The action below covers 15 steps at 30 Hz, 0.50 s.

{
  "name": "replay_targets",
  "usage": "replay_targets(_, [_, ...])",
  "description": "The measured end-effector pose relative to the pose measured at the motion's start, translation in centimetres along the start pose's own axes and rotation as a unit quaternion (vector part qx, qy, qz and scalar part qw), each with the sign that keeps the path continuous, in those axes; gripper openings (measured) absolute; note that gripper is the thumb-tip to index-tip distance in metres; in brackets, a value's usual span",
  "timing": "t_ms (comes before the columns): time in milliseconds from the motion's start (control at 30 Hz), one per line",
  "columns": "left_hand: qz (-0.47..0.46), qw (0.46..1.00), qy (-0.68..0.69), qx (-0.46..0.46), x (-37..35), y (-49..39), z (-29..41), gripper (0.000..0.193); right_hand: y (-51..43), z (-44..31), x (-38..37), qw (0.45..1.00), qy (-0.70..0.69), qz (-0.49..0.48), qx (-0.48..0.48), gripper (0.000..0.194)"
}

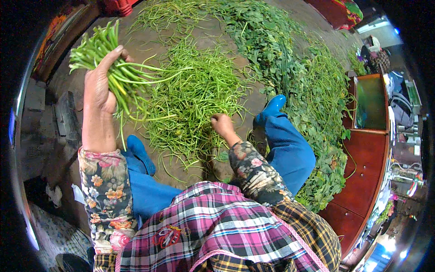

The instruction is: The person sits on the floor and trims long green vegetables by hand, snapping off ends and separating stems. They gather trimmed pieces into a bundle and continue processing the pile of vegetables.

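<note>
Raised at the left, my left hand point(102, 83) grips a thick bundle of long green stems point(98, 49), their pale cut ends up and to the left, a few thin stems trailing right and down. A large loose heap of green stems point(200, 81) lies on the floor between my feet. At the heap's lower right edge is my right hand point(222, 125), its fingers curled; whether they pinch a stem cannot be told.
Leafy green vines point(268, 44) spread along the floor at the right. More stems point(170, 17) lie farther off. A reddish-brown wooden cabinet point(357, 163) stands at the right. My blue boots point(139, 151) flank the heap. Another person point(377, 59) is at the upper right.
</note>
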State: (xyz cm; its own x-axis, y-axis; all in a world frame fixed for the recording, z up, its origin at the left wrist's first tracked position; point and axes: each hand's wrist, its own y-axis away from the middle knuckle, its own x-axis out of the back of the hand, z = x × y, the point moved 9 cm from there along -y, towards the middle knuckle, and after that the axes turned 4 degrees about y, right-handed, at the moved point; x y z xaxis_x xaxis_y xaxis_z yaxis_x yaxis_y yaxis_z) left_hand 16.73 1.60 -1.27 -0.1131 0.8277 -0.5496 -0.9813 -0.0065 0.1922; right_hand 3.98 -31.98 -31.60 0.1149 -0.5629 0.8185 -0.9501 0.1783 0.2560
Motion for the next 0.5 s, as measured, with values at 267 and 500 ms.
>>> replay_targets(267, [-0.018,0.999,0.0,-0.028,0.1,0.6,0.0,0.017,-4.1,0.9,3.5,0.997,-0.03,0.039,-0.056,0.03])
replay_targets(500, [-0.024,0.999,-0.024,-0.035,-0.8,2.3,1.6,0.015,-5.0,-8.9,1.3,0.967,0.163,0.078,0.18,0.022])
